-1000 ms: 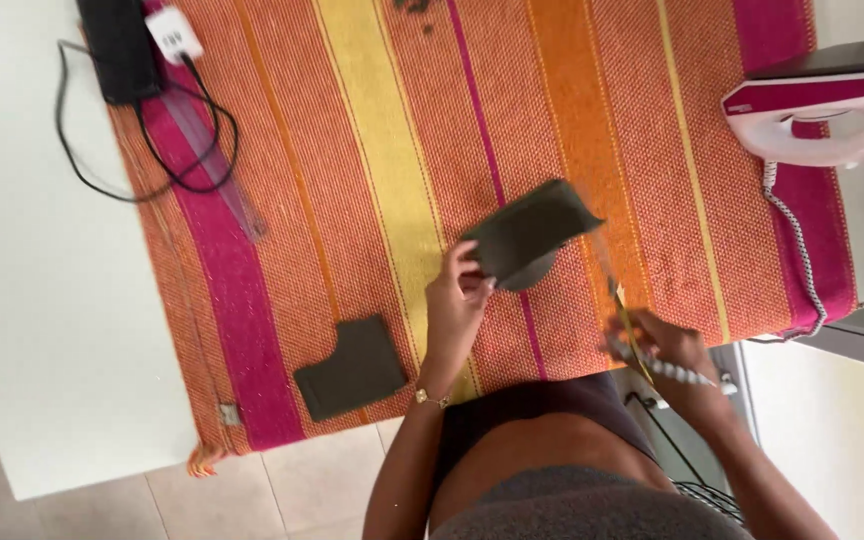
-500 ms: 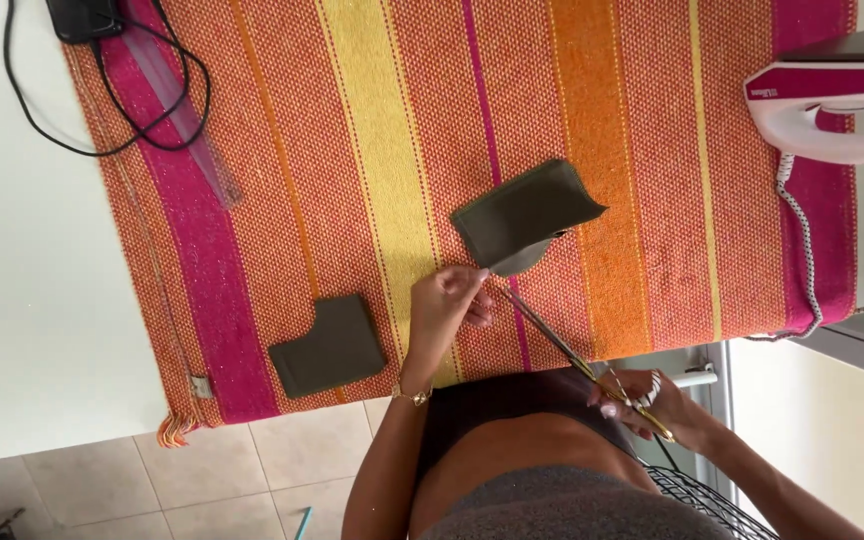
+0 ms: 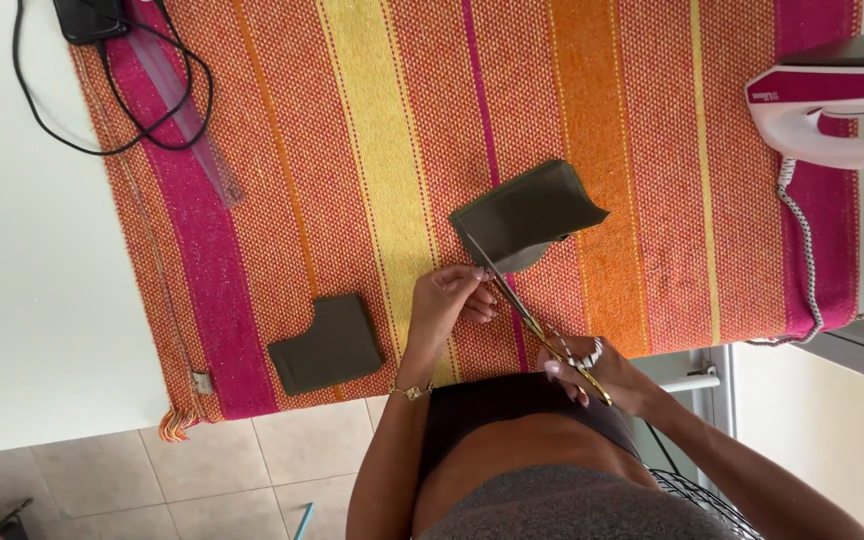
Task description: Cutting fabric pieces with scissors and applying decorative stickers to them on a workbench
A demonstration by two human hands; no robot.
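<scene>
My right hand (image 3: 592,372) grips gold-handled scissors (image 3: 524,312) whose blades point up-left into a dark olive fabric piece (image 3: 530,213). That piece is lifted off the striped cloth (image 3: 382,150), its lower edge at the blade tips. My left hand (image 3: 449,305) pinches near the fabric's lower corner, right beside the blades. A second olive fabric piece (image 3: 328,343), with a notched corner, lies flat on the cloth to the left.
A white and magenta iron (image 3: 837,105) stands at the far right with its braided cord (image 3: 802,250) hanging down. A clear ruler (image 3: 187,115), a black cable (image 3: 102,110) and a black device (image 3: 92,18) lie at the upper left on the white table (image 3: 32,300).
The scissors have come up from beside my body to the olive piece's lower edge. My left hand slid down from the piece toward its corner.
</scene>
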